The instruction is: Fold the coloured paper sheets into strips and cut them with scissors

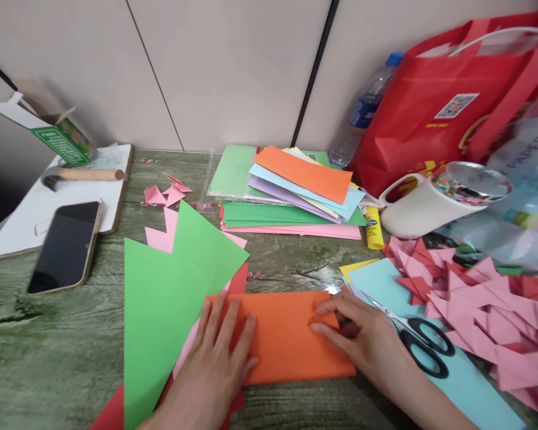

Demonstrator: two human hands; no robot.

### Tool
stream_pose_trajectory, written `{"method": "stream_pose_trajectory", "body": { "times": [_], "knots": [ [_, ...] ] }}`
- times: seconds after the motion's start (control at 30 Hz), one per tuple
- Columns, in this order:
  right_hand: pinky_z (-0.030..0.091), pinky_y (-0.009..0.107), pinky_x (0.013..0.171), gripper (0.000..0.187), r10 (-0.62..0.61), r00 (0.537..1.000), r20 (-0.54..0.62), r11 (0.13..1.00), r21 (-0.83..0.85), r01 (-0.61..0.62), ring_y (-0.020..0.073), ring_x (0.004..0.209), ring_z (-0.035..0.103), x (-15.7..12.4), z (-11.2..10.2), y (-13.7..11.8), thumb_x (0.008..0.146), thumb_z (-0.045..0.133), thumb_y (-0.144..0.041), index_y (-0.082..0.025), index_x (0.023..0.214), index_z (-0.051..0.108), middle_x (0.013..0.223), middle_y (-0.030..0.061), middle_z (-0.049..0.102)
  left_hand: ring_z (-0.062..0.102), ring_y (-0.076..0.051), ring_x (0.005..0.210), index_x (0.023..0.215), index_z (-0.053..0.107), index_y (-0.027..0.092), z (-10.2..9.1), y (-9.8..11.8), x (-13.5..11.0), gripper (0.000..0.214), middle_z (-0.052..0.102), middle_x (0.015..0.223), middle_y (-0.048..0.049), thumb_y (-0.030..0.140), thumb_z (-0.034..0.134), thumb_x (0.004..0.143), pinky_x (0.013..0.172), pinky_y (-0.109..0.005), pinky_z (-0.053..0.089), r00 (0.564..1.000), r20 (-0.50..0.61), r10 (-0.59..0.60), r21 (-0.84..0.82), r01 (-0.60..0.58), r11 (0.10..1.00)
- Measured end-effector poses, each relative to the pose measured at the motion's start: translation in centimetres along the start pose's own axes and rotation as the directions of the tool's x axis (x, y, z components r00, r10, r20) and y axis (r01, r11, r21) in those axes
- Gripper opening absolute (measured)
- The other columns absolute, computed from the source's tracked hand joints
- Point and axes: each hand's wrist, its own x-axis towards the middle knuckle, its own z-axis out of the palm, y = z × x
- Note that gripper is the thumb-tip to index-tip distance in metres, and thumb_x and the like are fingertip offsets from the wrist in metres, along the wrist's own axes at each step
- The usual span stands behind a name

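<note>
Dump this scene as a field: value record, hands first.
left hand: fingers spread on orange paper, near its left end
right hand: touching orange paper near its right end
left side: green paper, phone, hammer
back: paper stack, glue stick
right side: scissors on light-blue paper, pink folded pieces, white mug, red bag

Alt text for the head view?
A person's left hand spreads over the left end of an orange paper rectangle, their right hand at its right end, fingers bent. Green paper lies to the left; to the right, black-handled scissors rest on light-blue paper beside piled folded pink paper. Behind are stacked coloured paper, a glue stick and a white mug.
</note>
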Motion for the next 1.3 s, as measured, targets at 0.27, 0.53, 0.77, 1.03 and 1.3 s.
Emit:
{"method": "stream_pose_trajectory", "body": {
  "times": [0.27,0.53,0.77,1.03,1.3],
  "knots": [
    [0.045,0.021,0.045,0.025,0.067,0.996,-0.064,0.998,0.008,-0.067,0.0110,0.048,0.052,0.00,0.17,0.04,0.087,0.052,-0.040,-0.020,0.077,0.064,0.063,0.0004,0.059,0.016,-0.042,0.136,0.125,0.053,0.013,0.12,-0.22,0.24,0.040,0.048,0.137,-0.0144,0.036,0.042,0.094,0.102,-0.059,0.033,0.998,-0.003,0.055,0.034,-0.055,0.998],
    [0.047,0.023,0.048,0.022,0.101,0.993,-0.062,0.995,0.025,-0.100,0.0122,0.051,0.054,0.11,0.13,-0.26,0.086,0.053,-0.036,-0.021,0.074,0.063,0.063,0.0011,0.061,0.015,-0.041,0.137,0.125,0.053,0.013,0.32,-0.23,0.07,0.040,0.048,0.137,-0.0148,0.035,0.043,0.094,0.104,-0.060,0.029,0.999,0.001,0.033,0.004,-0.033,0.999],
    [0.047,0.022,0.050,0.018,0.113,0.991,-0.070,0.993,0.029,-0.111,0.0119,0.052,0.054,0.02,0.23,-0.11,0.085,0.055,-0.033,-0.021,0.075,0.063,0.063,0.0000,0.061,0.014,-0.039,0.137,0.126,0.053,0.014,0.28,-0.24,0.19,0.039,0.049,0.136,-0.0142,0.035,0.039,0.095,0.104,-0.060,0.029,0.999,-0.010,0.031,0.003,-0.031,1.000],
    [0.047,0.023,0.050,0.020,0.124,0.991,-0.059,0.992,0.045,-0.121,0.0126,0.053,0.055,0.07,0.27,-0.04,0.086,0.054,-0.036,-0.020,0.077,0.062,0.064,0.0007,0.062,0.017,-0.042,0.136,0.124,0.054,0.011,0.20,-0.26,0.40,0.039,0.050,0.134,-0.0168,0.033,0.039,0.095,0.102,-0.060,0.031,0.998,-0.030,0.061,0.026,-0.060,0.998],
    [0.048,0.025,0.050,0.027,0.067,0.992,-0.107,0.997,-0.025,-0.070,0.0135,0.051,0.056,-0.05,0.38,-0.08,0.089,0.049,-0.039,-0.020,0.092,0.068,0.065,0.0016,0.060,0.017,-0.040,0.137,0.123,0.055,0.013,0.31,-0.38,0.43,0.040,0.051,0.133,-0.0151,0.036,0.038,0.096,0.103,-0.060,0.030,0.998,-0.038,0.056,0.027,-0.055,0.998]
  ]
}}
